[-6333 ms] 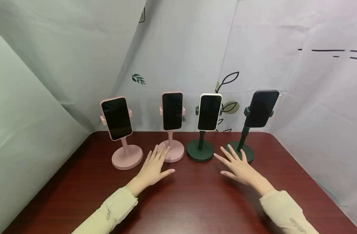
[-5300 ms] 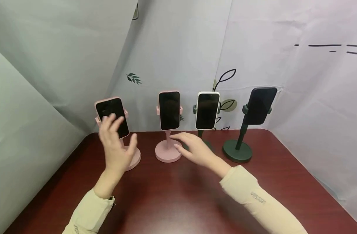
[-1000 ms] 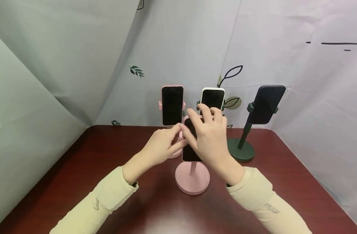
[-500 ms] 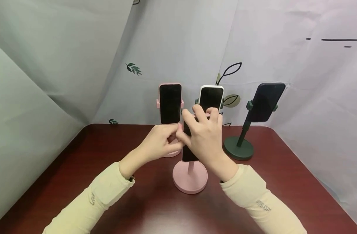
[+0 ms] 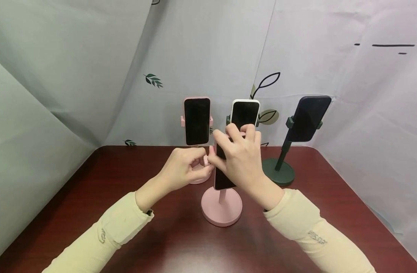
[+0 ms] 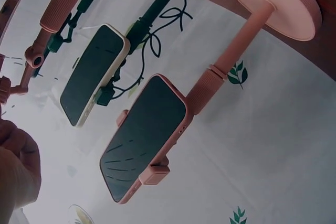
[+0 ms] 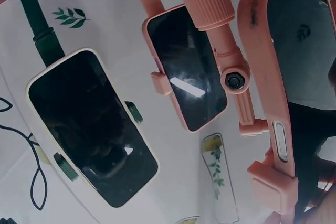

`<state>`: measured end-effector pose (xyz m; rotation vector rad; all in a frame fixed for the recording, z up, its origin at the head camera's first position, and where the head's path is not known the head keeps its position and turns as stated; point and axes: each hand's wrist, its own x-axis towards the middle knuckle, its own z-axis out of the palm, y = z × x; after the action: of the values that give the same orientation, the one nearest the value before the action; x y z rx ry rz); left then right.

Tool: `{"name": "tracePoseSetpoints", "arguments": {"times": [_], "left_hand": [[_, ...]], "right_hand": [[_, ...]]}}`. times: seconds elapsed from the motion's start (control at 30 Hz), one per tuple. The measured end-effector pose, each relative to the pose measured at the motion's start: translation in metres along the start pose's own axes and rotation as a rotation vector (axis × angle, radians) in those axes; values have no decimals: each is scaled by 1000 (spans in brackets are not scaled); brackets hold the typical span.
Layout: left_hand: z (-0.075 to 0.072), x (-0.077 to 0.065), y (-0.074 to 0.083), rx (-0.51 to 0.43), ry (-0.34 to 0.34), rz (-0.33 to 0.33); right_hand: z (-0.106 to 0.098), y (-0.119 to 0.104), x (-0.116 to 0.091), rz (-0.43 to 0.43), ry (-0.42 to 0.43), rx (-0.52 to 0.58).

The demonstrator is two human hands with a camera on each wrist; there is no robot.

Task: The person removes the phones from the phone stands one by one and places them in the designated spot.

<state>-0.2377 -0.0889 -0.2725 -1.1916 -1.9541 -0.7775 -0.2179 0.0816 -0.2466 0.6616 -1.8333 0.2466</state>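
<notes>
A pink phone stand [image 5: 222, 206] stands at the front middle of the table, holding a pink-cased phone [image 5: 222, 180] with a dark screen. My left hand [image 5: 177, 168] pinches the stand's pink side clamp [image 5: 206, 160] at the phone's left edge. Across the phone's front lies my right hand [image 5: 240, 161], its fingers bent over the top and its thumb at the left edge, gripping the phone and covering much of the screen. In the right wrist view the clamp [image 7: 275, 187] sits against the phone's case; the left wrist view shows part of my left hand [image 6: 21, 169].
Close behind stand a second pink stand with a pink-cased phone [image 5: 197, 121] and a green stand with a white-cased phone [image 5: 244, 112]. Farther right is another green stand [image 5: 280, 171] with a black phone [image 5: 309, 119]. Pale patterned cloth [image 5: 201, 45] encloses the dark red table [image 5: 126, 170].
The leftmost pink stand has come from the back left to the front middle, and both hands are now on it. Lately the left hand has shifted slightly left, revealing the clamp between its fingers.
</notes>
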Motion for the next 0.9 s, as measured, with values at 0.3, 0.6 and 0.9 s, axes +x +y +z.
{"name": "tracePoseSetpoints", "arguments": {"times": [0.3,0.6,0.9], "left_hand": [[0,0,1,11,5,-14],[7,3,11,474,95,153],[15,2,16,596,156,148]], "right_hand": [[-10,5,0,-17,-34,126],[-18,13,-2,-23,-41,268],[-17,15,-5,-28,-17,369]]}}
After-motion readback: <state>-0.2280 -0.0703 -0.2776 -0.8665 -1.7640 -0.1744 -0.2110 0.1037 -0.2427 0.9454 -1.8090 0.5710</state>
